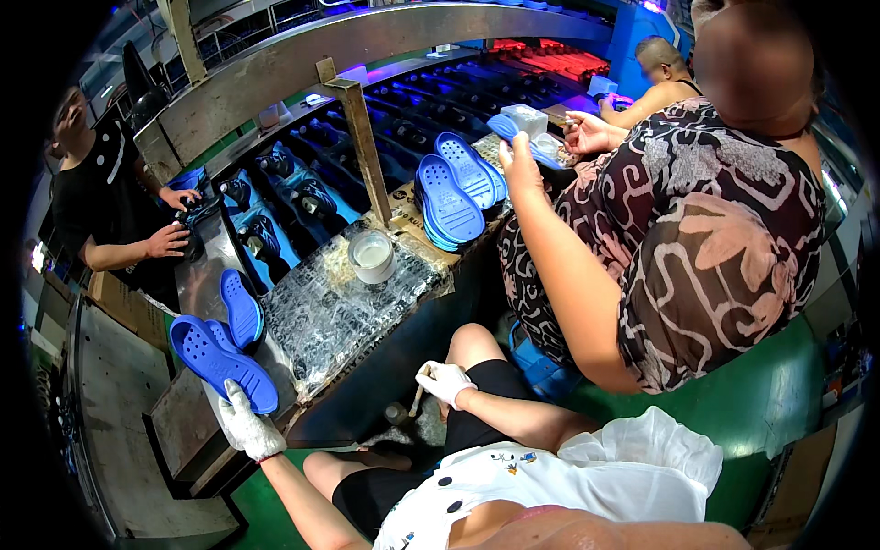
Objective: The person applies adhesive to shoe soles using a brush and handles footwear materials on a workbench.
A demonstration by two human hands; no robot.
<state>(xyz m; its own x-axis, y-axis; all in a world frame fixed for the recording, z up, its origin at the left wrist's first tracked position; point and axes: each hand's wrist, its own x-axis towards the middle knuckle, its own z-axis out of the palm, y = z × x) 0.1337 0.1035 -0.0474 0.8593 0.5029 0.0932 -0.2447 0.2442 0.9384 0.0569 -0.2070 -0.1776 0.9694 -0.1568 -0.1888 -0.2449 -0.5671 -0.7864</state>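
My left hand (246, 426), in a white glove, grips the near end of a blue shoe sole (220, 359) with holes at its far end. The sole is tilted over the left end of the bench. Two more blue soles (241, 307) lie just beyond it, one partly hidden. My right hand (446, 382), also gloved, is closed by my knee around a slim wooden-looking handle (417, 401). The handle's lower end is hard to make out. A round tub of whitish liquid (372, 255) stands on the plastic-covered bench top (335, 312).
Stacked blue soles (449, 203) sit at the bench's right end. Beside me a co-worker (678, 247) holds a blue sole (518, 137). Behind a metal post (362, 151), a conveyor (302, 197) carries shoe uppers. Another person (119, 211) works at far left.
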